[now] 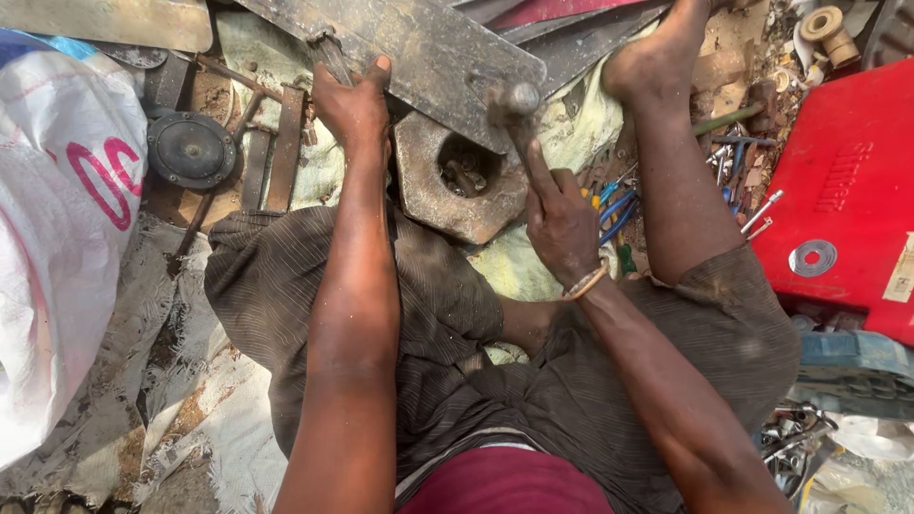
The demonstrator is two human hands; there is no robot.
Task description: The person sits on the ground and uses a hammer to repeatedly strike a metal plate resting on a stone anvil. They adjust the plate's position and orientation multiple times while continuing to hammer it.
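1. Left hand point(354, 100) grips a rusty chisel point(331, 55) against a flat metal plate point(428, 48)
2. Right hand point(560, 221) clasps a hammer point(516, 105) above a hexagonal metal block point(447, 195)

Dirt floor point(733, 38), worn sacking point(190, 419), red metal box point(847, 190), daylight.

Narrow gap between metal plate point(419, 48) and hexagonal block point(447, 186); tool clutter point(733, 181), perhaps wrenches, crowding the right.
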